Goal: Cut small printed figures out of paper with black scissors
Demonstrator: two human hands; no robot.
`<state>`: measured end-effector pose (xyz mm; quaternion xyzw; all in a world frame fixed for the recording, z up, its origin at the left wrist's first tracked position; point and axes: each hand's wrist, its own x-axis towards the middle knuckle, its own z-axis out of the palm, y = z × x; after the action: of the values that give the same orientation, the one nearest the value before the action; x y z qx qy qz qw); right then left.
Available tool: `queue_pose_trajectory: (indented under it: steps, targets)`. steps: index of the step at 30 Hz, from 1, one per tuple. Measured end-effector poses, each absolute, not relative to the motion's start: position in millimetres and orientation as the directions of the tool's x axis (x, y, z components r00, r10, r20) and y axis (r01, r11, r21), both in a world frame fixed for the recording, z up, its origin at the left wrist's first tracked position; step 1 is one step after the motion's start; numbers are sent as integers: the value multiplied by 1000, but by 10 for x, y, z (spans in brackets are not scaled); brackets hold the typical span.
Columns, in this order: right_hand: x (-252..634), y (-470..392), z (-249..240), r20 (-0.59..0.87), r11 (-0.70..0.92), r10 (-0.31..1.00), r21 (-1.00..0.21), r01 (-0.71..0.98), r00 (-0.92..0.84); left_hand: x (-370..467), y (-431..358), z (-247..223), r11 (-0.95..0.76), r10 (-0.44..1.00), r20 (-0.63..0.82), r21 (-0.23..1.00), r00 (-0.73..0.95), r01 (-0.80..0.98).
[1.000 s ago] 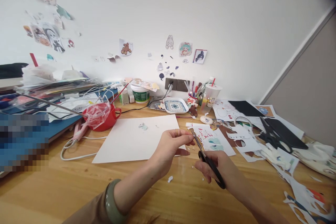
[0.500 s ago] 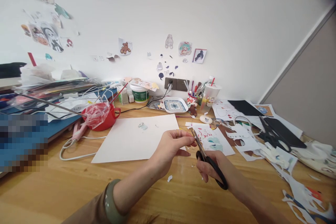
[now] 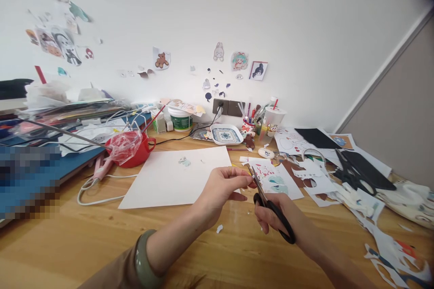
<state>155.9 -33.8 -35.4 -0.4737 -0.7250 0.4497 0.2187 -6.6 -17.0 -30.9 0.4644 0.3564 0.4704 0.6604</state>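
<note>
My left hand (image 3: 225,189) is pinched closed at the middle of the desk; whatever lies between its fingertips is too small to make out. Black-handled scissors (image 3: 280,223) are in my right hand (image 3: 273,216), its fingers wrapped round the handles. Their blades point up and left, slightly parted, right beside my left fingertips. Behind my left hand lies a large white sheet (image 3: 159,185) with a small pale green cutout (image 3: 185,161) on it. A sheet with red and green drawings (image 3: 271,178) lies beyond the scissors. One small paper scrap (image 3: 219,229) rests on the wood.
A red cup (image 3: 135,156) with plastic film stands at the left, beside cables and a blue board. Further back are a patterned dish (image 3: 226,135), a green-and-white tub (image 3: 181,119) and a drink cup (image 3: 270,122). Paper offcuts and a second pair of scissors (image 3: 354,174) lie at the right.
The scissor blades have parted a little more at the tips. Both hands have otherwise barely moved.
</note>
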Motion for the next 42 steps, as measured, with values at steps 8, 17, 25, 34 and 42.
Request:
queue_pose_trajectory:
  steps: [8,17,25,34,42]
  targets:
    - [1582,-320,-381,-101,174,879,-842,511,-466,-68,-173,-297,134,951,-40,946,306,-295]
    - [1574,-317,-362,-100,162,882,-853,496,-460,-71,-167,-301,132,951,-35,945,308,-299]
    - [1570,-320,-353,-117,140,883,-859,492,-455,-68,-154,-311,129,953,-32,943,302,-307]
    - [1593,-309,-379,-125,130,887,-856,501,-444,-71,-153,-318,130,956,-32,938,292,-321]
    - [1598,-316,-396,-126,130,890,-850,510,-438,-68,-154,-315,127,958,-30,937,284,-327]
